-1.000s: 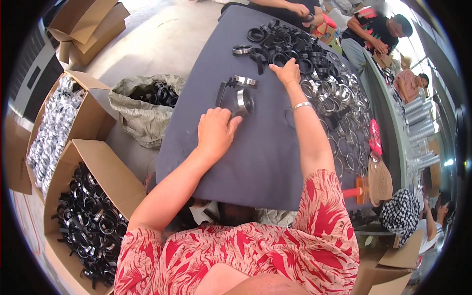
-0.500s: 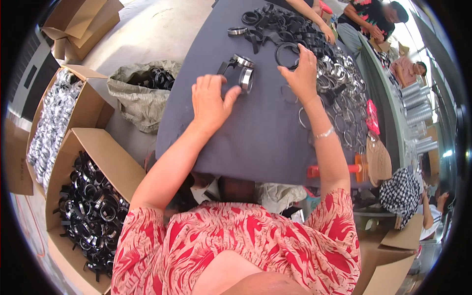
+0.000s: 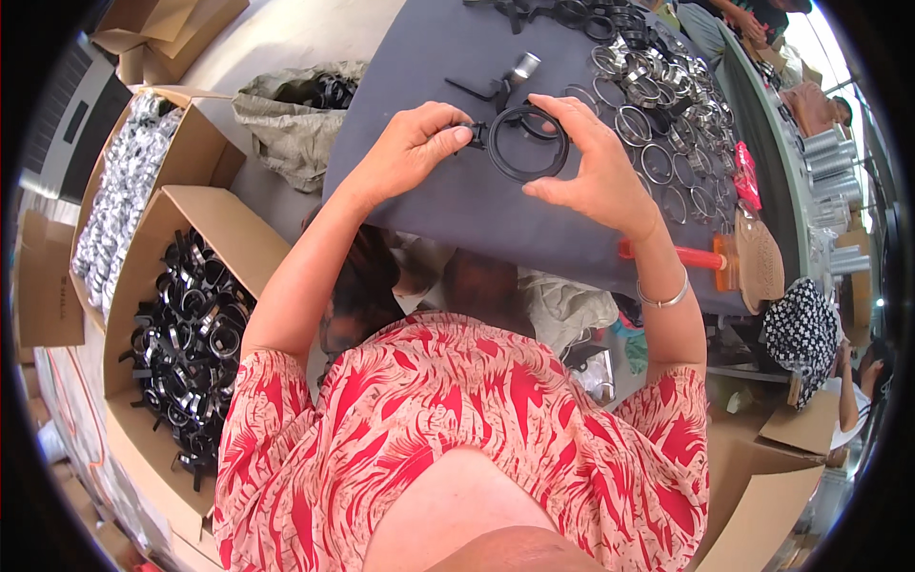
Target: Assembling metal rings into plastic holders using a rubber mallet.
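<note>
My right hand (image 3: 600, 167) holds a black ring (image 3: 562, 153) upright over the near part of the table, its thumb below and fingers above. Part of another dark loop shows behind that ring. Beside it, my left hand (image 3: 410, 153) pinches a small black tab (image 3: 477, 134) between thumb and fingertips. The tab touches or joins the ring's left side; I cannot tell which. Just beyond both hands lies a silver band (image 3: 524, 66) with a black handle (image 3: 469, 90) on the dark table cloth (image 3: 400, 76).
Loose metal rings (image 3: 658, 162) pile up at right, and black parts (image 3: 591, 19) at the far edge. A red-handled tool (image 3: 677, 255) lies near the right corner. At left stand a carton (image 3: 124, 381) of black-and-silver pieces, a carton of wrapped pieces (image 3: 124, 200) and a sack (image 3: 286, 133).
My right hand has brought the black ring from the pile toward me. My left hand has left the silver pieces and now pinches the black tab beside the ring. The view has shifted.
</note>
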The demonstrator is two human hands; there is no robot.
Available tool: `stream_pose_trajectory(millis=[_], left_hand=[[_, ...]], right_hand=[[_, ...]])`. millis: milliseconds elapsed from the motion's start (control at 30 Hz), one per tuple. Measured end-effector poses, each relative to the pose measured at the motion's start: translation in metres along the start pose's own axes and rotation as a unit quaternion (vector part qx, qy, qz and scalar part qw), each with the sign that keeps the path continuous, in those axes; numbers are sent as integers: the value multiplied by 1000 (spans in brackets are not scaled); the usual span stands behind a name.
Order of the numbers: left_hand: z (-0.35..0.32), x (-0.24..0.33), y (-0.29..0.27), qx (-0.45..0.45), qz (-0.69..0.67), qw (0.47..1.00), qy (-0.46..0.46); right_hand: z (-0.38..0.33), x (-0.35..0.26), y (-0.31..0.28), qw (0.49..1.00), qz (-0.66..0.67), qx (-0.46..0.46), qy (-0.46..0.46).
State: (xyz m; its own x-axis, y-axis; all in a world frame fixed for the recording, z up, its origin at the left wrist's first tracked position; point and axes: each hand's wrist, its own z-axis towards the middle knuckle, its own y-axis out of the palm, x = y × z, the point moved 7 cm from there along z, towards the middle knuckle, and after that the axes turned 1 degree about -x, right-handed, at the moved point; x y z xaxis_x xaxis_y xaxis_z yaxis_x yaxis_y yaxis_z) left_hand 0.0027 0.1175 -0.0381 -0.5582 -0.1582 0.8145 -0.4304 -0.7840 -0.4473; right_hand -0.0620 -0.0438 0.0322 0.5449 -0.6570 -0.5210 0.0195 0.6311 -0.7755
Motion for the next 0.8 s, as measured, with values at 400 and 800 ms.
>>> stream_pose_trajectory(millis=[400, 800], left_hand=[[-54, -12, -9, 22, -195, 977, -88], [-38, -144, -151, 409, -322, 823, -228]], right_hand=[[9, -14, 23, 994, 102, -41, 4], [-24, 39, 22, 979, 167, 69, 90]])
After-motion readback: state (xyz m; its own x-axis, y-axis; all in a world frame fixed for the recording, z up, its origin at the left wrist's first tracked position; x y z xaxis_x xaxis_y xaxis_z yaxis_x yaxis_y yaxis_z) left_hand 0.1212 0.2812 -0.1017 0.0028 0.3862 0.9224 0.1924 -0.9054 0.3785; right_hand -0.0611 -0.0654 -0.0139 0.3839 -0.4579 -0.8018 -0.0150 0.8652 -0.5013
